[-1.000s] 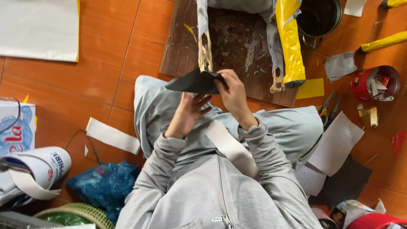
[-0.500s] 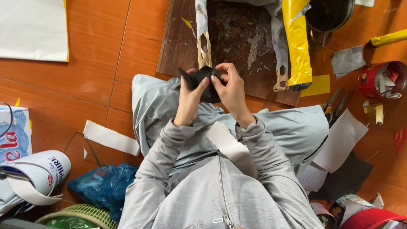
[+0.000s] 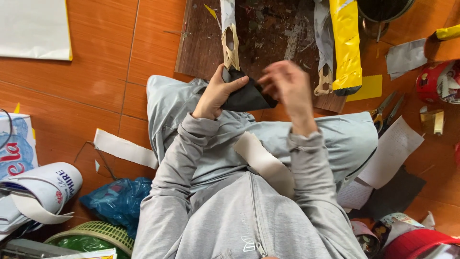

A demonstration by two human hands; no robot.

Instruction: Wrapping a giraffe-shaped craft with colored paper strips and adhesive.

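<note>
Holding a folded black piece (image 3: 247, 96), the left hand (image 3: 218, 91) pinches its left end between thumb and fingers, above the lap and in front of a dark wooden board (image 3: 268, 43). The piece lies sideways, its pointed tip aiming right. The right hand (image 3: 287, 86) is loose and blurred, just beside that tip, holding nothing.

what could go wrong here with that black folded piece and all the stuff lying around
The left hand alone pinches the black folded sheet; the right hand is off it, blurred, so the fold may spring open or slip. The scissors lie on the floor by the right knee, easy to knock. The white paper strip on the lap could slide off.
</note>
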